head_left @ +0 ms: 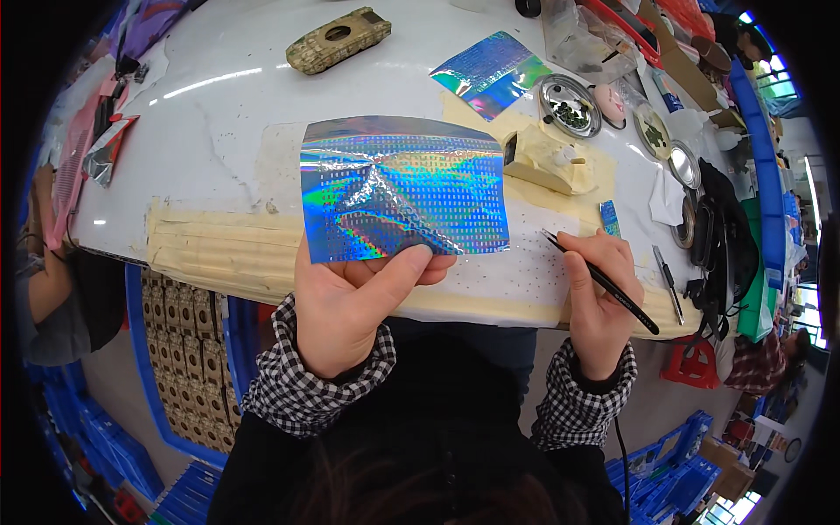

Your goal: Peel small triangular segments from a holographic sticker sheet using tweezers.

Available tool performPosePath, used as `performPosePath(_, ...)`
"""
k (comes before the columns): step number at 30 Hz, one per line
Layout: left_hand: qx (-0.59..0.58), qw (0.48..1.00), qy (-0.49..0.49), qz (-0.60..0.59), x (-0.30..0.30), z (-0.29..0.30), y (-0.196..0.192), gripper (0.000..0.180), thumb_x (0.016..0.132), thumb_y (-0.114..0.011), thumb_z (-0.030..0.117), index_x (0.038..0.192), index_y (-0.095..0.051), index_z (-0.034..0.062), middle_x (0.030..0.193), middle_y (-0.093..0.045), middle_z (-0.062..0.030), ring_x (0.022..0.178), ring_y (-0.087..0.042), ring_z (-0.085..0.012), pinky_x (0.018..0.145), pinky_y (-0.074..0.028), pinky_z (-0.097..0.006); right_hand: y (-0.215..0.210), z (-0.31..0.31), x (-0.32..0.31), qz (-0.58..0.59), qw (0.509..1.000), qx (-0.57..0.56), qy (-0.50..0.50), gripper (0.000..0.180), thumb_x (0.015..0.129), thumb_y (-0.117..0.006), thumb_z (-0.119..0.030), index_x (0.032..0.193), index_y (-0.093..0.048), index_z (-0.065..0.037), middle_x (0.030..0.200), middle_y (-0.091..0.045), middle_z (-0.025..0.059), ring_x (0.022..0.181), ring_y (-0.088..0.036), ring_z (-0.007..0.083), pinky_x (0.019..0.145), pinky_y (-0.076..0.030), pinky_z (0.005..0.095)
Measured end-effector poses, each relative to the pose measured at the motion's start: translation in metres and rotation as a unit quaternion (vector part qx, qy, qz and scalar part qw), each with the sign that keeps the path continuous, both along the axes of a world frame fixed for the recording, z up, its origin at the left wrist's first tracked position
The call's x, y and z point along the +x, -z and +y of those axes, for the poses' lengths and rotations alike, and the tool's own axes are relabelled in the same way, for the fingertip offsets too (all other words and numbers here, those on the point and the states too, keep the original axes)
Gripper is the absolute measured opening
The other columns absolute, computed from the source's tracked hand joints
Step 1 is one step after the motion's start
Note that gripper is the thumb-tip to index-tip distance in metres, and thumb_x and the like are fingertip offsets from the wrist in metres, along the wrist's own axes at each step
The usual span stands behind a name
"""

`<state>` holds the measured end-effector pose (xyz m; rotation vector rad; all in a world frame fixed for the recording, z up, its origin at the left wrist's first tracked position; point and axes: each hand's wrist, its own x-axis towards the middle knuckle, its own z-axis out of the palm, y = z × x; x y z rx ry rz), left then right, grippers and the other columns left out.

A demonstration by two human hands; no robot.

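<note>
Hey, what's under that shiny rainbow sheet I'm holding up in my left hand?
Under the holographic sheet, the left hand pinches its lower edge, thumb on top. Around it show the white table and tan tape strips; whatever lies directly beneath is covered.

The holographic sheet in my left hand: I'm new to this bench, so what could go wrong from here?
1. The holographic sheet is pinched only at its lower edge by the left hand and already looks creased; it may crumple further or slip.
2. The black tweezers in the right hand point toward the sheet and could scratch it.
3. Tiny specks lie near the table edge and could get brushed off.
</note>
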<state>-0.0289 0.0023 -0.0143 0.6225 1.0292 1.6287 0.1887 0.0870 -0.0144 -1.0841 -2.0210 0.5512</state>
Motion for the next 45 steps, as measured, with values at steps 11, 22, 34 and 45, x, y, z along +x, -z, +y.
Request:
performPosePath(11, 0.0, 1.0, -0.011, 0.01, 0.002, 0.0, 0.001, 0.026, 0.083, -0.06, -0.002, 0.109, -0.056, -0.0044, 0.096, -0.067, -0.0155, 0.084, -0.068, -0.0217, 0.073, -0.057, -0.031, 0.002, 0.003, 0.003, 0.007, 1.0, 0.01, 0.004, 0.011, 0.082, -0.064, -0.007, 0.089, -0.069, 0.0, 0.077, -0.065, 0.009, 0.076, -0.057, 0.0232, 0.086, -0.041, 0.0382)
performPosePath(22, 0.0, 1.0, -0.01, 0.006, 0.002, 0.0, 0.001, 0.026, 0.083, -0.06, -0.001, 0.109, -0.056, -0.0044, 0.095, -0.067, -0.0155, 0.083, -0.068, -0.0218, 0.073, -0.057, -0.031, 0.001, 0.004, -0.001, -0.031, 0.998, 0.045, -0.001, 0.01, 0.081, -0.065, -0.005, 0.089, -0.069, -0.002, 0.078, -0.066, 0.0077, 0.075, -0.059, 0.0226, 0.09, -0.041, 0.0401)
performPosePath(34, 0.002, 1.0, 0.009, -0.008, -0.001, 0.0, 0.0, 0.028, 0.084, -0.056, -0.009, 0.111, -0.05, -0.0092, 0.099, -0.064, -0.0187, 0.088, -0.067, -0.0235, 0.079, -0.057, -0.034, -0.005, -0.001, 0.001, -0.058, 0.993, 0.102, 0.008, 0.014, 0.076, -0.069, -0.005, 0.091, -0.069, -0.002, 0.083, -0.066, 0.0083, 0.081, -0.06, 0.0235, 0.092, -0.041, 0.0414)
performPosePath(45, -0.016, 0.999, 0.002, -0.032, 0.001, 0.002, -0.005, 0.035, 0.084, -0.056, -0.009, 0.117, -0.044, -0.0061, 0.102, -0.063, -0.0171, 0.089, -0.066, -0.0227, 0.077, -0.057, -0.032, -0.023, -0.025, -0.04, 0.05, 0.985, 0.048, -0.158, 0.023, 0.075, -0.073, -0.013, 0.097, -0.07, -0.009, 0.094, -0.068, 0.0045, 0.089, -0.06, 0.0232, 0.092, -0.042, 0.0436)
